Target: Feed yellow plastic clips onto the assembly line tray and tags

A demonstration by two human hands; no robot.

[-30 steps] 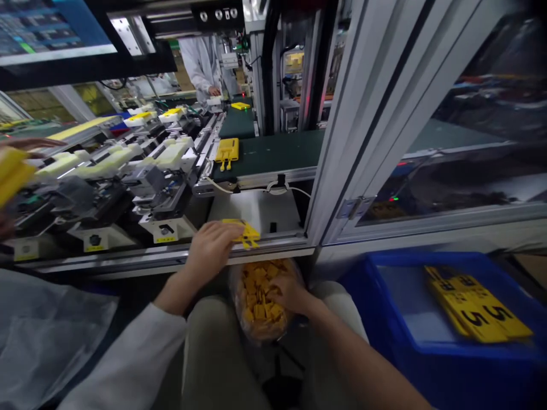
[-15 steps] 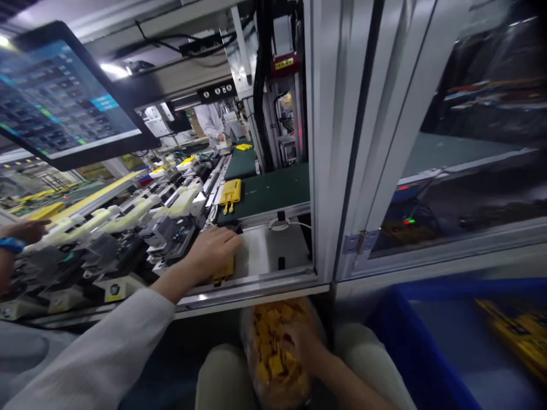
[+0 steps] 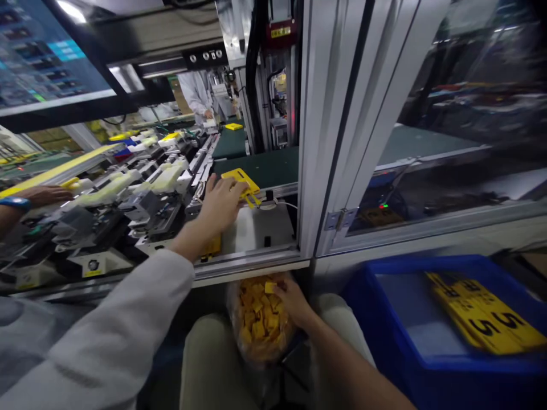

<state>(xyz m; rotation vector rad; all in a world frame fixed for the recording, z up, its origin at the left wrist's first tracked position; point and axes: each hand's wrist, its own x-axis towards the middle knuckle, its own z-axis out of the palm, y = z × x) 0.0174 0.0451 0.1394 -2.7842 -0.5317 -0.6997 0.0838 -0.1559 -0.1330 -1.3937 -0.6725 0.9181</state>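
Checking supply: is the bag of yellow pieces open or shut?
Open: the pieces lie uncovered in the bag; the right hand holds one.

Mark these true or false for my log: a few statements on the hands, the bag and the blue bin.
1. The left hand holds a yellow device. True.
2. The right hand is inside the blue bin. False: it is at the bag, holding a small yellow piece.
3. The bag stands on the green belt. False: it is down between the knees.
4. Yellow pieces marked "5" lie in the blue bin. True.
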